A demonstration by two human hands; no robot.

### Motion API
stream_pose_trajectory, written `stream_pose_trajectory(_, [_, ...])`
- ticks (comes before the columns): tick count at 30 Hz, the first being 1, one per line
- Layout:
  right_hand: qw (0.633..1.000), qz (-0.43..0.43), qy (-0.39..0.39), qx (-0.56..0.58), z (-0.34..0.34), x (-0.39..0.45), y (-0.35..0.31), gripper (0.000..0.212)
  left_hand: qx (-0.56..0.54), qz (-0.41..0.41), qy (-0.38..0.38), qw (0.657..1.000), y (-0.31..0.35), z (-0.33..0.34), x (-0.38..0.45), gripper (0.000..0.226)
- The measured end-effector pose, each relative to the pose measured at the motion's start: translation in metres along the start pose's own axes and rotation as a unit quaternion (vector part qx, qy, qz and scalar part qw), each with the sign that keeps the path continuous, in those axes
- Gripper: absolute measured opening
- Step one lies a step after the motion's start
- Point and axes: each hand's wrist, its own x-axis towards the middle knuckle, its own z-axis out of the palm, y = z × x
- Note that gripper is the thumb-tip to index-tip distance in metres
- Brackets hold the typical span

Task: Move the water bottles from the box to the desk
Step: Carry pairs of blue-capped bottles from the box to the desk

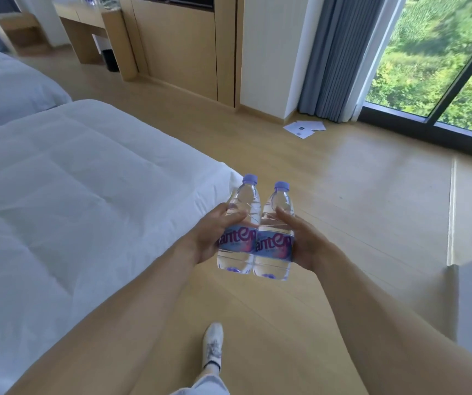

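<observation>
Water bottles, two clear plastic ones with purple caps and blue-and-pink labels, are held side by side and touching near the frame's centre: the left hand [212,238] curls round the left bottle [239,226] and the right hand [300,240] round the right bottle [276,232], both over the pale wooden floor [343,209]. A bed [72,195] under a soft white quilt fills nine o'clock. At eleven o'clock stands a wooden desk [92,27], blurred and partly cut off.
</observation>
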Motion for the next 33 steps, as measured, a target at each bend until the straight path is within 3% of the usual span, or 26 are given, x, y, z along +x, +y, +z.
stream_pose_trajectory(3, [1.000, 0.003, -0.002, 0.015, -0.007, 0.040, -0.017, 0.032, 0.000, 0.001, 0.004, 1.000, 0.012, -0.012, 0.045, 0.041])
stream_pose_trajectory(7, [1.000, 0.006, 0.016, -0.005, -0.009, 0.104, -0.049, 0.044, -0.012, 0.007, -0.006, 1.000, 0.033, -0.036, 0.116, 0.040])
stream_pose_trajectory(13, [0.999, -0.001, -0.044, -0.029, -0.015, 0.198, -0.105, 0.037, -0.029, -0.002, -0.017, 0.999, 0.082, -0.070, 0.216, 0.046])
stream_pose_trajectory(19, [1.000, -0.018, 0.000, -0.025, -0.025, 0.260, -0.156, 0.040, -0.034, -0.016, -0.042, 0.998, 0.119, -0.085, 0.297, 0.053])
stream_pose_trajectory(25, [0.996, -0.012, 0.066, -0.063, -0.055, 0.318, -0.202, 0.058, -0.026, -0.013, -0.033, 0.999, 0.146, -0.084, 0.379, 0.040])
stream_pose_trajectory(33, [0.998, -0.011, 0.059, -0.028, -0.116, 0.413, -0.260, 0.056, -0.008, -0.005, 0.024, 1.000, 0.176, -0.067, 0.487, 0.043])
